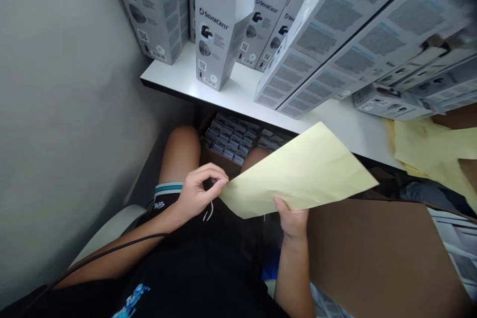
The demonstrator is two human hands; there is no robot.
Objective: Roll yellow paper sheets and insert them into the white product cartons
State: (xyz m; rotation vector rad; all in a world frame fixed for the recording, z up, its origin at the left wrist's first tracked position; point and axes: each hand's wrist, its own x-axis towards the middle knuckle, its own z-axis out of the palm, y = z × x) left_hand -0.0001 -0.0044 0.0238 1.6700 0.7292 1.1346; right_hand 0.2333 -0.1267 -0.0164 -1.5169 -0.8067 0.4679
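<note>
A pale yellow sheet of paper (301,169) is held tilted above my lap, in front of the table edge. My right hand (292,216) grips its lower edge, with the thumb on top and the fingers hidden beneath. At the sheet's left corner is my left hand (203,189), its thumb and forefinger pinched together on the paper. Past the sheet, an open-topped grey SilverCrest box (214,39) stands upright near the front of the white table (238,92).
More SilverCrest boxes (152,10) stand on the table, with tall ones (320,35) towards the right. Below is a carton of packed small boxes (231,139). Yellow sheets (428,146) lie at the far right, above a large brown carton (380,253). A grey wall (67,84) bounds the left.
</note>
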